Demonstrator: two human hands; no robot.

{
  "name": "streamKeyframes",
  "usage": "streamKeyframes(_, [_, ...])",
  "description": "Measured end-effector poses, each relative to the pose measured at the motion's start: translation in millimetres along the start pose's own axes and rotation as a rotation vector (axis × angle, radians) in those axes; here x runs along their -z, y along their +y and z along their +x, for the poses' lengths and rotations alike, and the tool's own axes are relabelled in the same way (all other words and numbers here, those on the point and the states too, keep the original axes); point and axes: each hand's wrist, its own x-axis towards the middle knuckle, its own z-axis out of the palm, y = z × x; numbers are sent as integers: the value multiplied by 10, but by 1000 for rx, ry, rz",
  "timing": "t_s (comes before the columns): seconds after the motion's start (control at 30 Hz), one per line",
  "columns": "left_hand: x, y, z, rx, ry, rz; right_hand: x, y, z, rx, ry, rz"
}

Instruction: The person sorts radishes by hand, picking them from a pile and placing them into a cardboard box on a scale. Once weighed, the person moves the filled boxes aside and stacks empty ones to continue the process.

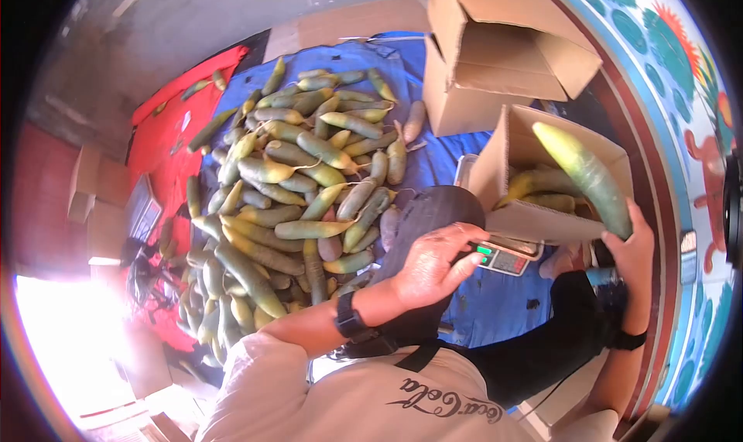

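Observation:
My right hand is wrapped round the lower end of a long green radish, which tilts over the open cardboard box. Inside that box lie several more radishes. The box rests on a digital scale with a lit green display. Beside the scale, near the box's lower left corner, is my left hand, its thumb and fingers apart and nothing in it.
A big heap of green radishes covers the blue cloth to the left. Further boxes stand at the upper right. A painted wall runs along the right. Red cloth lies at the far left.

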Motion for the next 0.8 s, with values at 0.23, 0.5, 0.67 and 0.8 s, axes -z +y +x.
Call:
streamKeyframes(0.23, [-24,7,39,-116,48,154,-268,424,716,-71,-210,-249])
streamKeyframes(0.5, [-29,14,47,-125,40,177,-756,1150,935,73,-96,-399])
streamKeyframes(0.67, [-50,16,59,-117,40,192,-737,1252,842,-11,-203,-200])
streamKeyframes(0.8, [-82,36,75,-141,54,196,-657,1197,687,-102,-398,-6])
